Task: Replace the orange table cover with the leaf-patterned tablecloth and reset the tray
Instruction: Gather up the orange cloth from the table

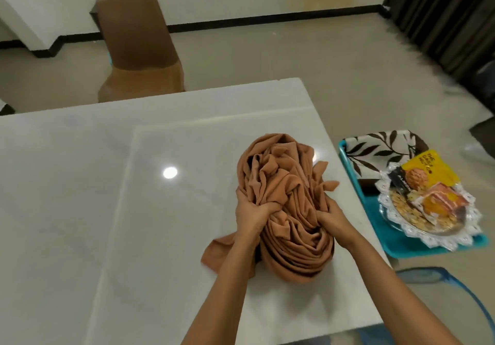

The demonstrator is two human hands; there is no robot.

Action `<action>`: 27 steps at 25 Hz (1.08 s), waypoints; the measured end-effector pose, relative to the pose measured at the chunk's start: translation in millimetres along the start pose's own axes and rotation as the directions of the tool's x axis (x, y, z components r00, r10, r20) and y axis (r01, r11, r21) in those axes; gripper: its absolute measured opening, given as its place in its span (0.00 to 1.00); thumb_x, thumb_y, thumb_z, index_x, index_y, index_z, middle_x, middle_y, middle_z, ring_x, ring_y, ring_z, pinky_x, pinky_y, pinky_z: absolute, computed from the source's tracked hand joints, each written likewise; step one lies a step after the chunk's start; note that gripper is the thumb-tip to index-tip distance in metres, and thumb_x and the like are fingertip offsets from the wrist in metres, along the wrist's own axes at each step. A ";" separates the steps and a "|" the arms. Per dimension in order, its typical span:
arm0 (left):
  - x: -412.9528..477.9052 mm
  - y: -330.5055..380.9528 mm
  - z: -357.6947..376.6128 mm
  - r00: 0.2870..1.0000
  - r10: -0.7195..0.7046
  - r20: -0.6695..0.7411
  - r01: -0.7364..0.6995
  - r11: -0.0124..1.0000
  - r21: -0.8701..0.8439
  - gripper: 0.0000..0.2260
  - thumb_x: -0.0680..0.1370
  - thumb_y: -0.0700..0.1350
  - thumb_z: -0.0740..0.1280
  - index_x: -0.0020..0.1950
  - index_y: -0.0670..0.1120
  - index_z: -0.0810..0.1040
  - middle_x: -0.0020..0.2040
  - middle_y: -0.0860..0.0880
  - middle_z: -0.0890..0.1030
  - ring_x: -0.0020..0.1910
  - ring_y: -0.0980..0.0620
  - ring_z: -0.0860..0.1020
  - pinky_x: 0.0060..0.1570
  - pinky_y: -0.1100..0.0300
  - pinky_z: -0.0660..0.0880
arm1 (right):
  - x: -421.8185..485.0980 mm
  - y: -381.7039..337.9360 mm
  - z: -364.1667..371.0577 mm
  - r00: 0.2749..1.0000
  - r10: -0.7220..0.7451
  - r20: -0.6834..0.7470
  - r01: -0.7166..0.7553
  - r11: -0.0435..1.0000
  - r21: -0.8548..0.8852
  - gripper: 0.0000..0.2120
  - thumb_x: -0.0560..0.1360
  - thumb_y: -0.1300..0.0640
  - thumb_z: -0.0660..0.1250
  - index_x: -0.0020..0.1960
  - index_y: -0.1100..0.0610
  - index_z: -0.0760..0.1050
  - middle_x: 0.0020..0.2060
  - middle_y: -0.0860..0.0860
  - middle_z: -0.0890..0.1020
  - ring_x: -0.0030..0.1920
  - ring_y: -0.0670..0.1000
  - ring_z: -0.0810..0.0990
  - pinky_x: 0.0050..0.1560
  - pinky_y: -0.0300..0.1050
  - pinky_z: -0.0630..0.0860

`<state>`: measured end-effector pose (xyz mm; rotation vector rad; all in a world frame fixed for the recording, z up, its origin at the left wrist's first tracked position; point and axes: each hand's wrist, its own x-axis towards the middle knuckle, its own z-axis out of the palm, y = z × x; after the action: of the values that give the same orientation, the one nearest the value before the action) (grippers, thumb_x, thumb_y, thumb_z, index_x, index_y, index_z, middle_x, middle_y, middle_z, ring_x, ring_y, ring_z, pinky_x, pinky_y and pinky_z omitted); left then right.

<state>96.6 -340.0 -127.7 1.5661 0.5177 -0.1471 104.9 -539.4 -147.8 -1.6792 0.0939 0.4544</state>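
The orange table cover [284, 183] lies bunched in a heap on the bare white marble table [107, 183], near its right edge. My left hand [250, 214] grips the heap's left side and my right hand [333, 220] grips its right side. Off the table's right side sits a turquoise tray [375, 210]. On it rests the folded leaf-patterned tablecloth [375, 151], white with dark brown leaves. In front of the tablecloth, a clear glass dish [455, 234] with a lacy rim holds several snack packets [428, 183].
A brown-covered chair [139, 47] stands beyond the table's far edge. Dark curtains [442, 17] hang at the upper right. A blue chair frame [442, 285] shows below the tray, by the table's near right corner. Beige floor surrounds the table.
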 end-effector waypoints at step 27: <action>-152.5 -255.0 433.5 0.329 -0.836 0.439 0.778 0.504 0.377 0.23 0.74 0.51 0.69 0.65 0.41 0.76 0.58 0.37 0.81 0.55 0.37 0.80 0.52 0.47 0.78 | -219.9 257.4 -374.9 0.648 0.745 -0.158 -0.761 0.636 -0.123 0.41 0.68 0.35 0.69 0.76 0.46 0.59 0.73 0.50 0.67 0.69 0.53 0.69 0.64 0.43 0.67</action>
<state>-47.3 -802.3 -332.0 1.1015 0.7727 -1.4389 -88.2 -987.8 -277.6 -1.7853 0.8889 1.0439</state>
